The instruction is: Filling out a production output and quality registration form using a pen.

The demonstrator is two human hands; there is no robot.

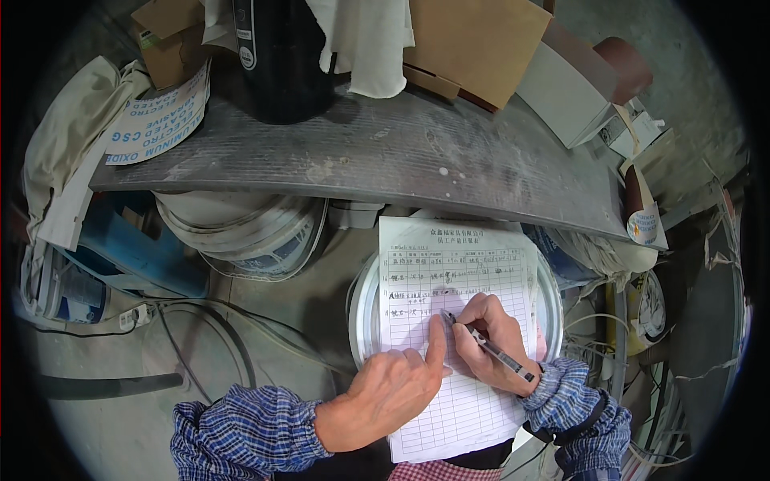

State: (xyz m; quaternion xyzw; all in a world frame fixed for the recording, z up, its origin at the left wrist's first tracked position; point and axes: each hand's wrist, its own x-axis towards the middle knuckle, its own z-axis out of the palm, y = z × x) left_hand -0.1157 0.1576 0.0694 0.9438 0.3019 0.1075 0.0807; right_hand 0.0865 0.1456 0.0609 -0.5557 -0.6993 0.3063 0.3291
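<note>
A stack of printed form sheets (457, 413) lies on a round white lid or bucket top (365, 309) before me, its upper rows filled with handwriting. My right hand (491, 341) grips a pen (511, 362), tip down on a row near the middle of the sheet. Beside it, my left hand (385, 397) rests on the paper's left part. Its index finger is stretched out, touching the sheet close to the pen tip, while the other fingers curl; nothing is held in it. Checked blue sleeves cover both forearms.
Beyond the paper runs a dusty grey bench (361, 152) carrying a black cylinder (285, 64), a white cloth (373, 48), a cardboard box (477, 44) and a curved abrasive sheet (164, 120). Below it stand a white bucket (257, 228) and a blue plastic piece (120, 232). Hoses (237, 341) cross the floor.
</note>
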